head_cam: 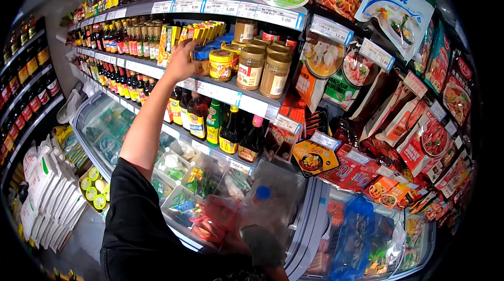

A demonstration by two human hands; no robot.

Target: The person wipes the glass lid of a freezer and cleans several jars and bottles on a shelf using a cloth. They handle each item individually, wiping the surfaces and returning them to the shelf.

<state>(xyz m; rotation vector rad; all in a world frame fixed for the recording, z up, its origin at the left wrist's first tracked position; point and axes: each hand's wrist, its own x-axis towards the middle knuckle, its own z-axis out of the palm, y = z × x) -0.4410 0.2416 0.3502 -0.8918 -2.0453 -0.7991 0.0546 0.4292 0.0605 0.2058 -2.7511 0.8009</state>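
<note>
My left hand point(183, 60) is raised to the middle shelf, with its fingers apart and curled toward the goods. A glass jar with a blue lid point(201, 60) is just right of it, and a row of yellow boxes point(202, 31) runs behind the fingertips. Whether the fingers touch either of these I cannot tell. To the left of the wrist stands a yellow-and-red carton point(167, 45). Further right are a yellow-lidded jar point(221, 65) and gold-lidded jars of brown paste point(251, 67). My right hand is out of view.
Sauce bottles point(197, 115) line the shelf below. Beneath it is a glass-topped chest freezer point(173, 174) with bagged food. Hanging seasoning packets point(425, 139) fill the right side. A stack of white sacks point(47, 198) lies on the floor at left.
</note>
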